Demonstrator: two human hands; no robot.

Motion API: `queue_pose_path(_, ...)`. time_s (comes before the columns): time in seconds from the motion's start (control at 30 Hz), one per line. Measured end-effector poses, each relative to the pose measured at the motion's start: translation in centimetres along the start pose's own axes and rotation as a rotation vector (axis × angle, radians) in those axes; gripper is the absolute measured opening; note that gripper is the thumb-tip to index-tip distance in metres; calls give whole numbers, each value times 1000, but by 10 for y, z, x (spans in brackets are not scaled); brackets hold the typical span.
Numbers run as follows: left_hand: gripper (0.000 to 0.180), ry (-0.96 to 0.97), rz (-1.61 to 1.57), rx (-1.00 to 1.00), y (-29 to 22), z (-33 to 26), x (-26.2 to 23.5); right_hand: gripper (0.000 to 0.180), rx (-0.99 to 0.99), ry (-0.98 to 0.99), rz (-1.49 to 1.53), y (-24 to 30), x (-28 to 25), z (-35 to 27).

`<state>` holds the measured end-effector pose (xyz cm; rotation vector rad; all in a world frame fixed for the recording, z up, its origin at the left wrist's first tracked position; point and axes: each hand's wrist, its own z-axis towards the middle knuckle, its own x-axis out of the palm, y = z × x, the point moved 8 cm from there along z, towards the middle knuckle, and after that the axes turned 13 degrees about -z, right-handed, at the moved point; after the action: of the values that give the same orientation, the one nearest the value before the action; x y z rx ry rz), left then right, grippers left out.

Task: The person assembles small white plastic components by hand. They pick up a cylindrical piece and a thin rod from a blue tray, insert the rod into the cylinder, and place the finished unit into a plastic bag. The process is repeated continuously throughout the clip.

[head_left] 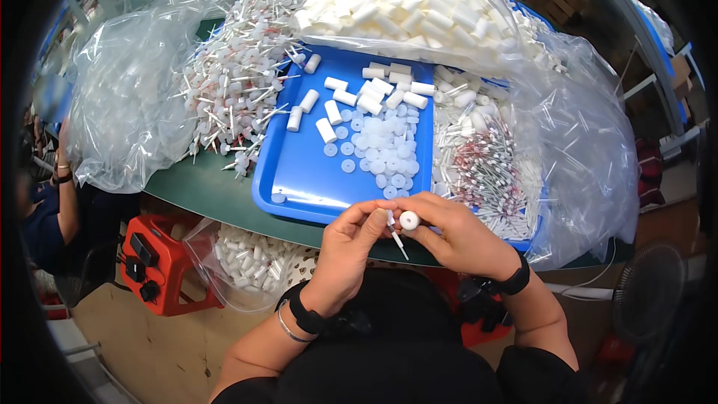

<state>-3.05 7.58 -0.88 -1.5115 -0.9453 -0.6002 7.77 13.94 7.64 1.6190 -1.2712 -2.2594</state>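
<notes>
Close together over the near edge of the blue tray [299,208] are both of my hands. My left hand [345,245] pinches a thin stick [398,239] with a dark middle part and a white end, which slants down toward me. My right hand [464,239] is closed on a white foam cylinder [409,221], whose end with a small centre hole shows. The two pieces are side by side; whether they touch I cannot tell. In the tray lie several white foam cylinders [325,131] and a spread of translucent round discs [385,142].
Left of the tray is a heap of sticks with discs [239,67]; right, a pile of thin red-and-white sticks [490,153]. Behind bulges a see-through bag of foam cylinders [411,0]. Below stand a red stool [168,265] and a bag of white pieces [254,258]. A co-worker's arm [67,202] shows left.
</notes>
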Motion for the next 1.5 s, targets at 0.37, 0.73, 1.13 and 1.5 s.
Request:
queue_pose_path(0.37, 28, 67, 216, 130, -16, -9, 20, 28, 145, -46, -22, -15, -3, -8)
queue_pose_path(0.73, 32, -69, -182, -137, 11, -1, 7, 20, 17, -241, -314, -7, -2, -15)
queue_pose_path(1.13, 29, -78, 39, 22, 12, 1, -3, 16, 438, 31, 655, -33, 20, -20)
queue_pose_path(1.5, 52, 128, 88, -162, 20, 3, 29, 15, 369, 62, 407, -32, -12, -52)
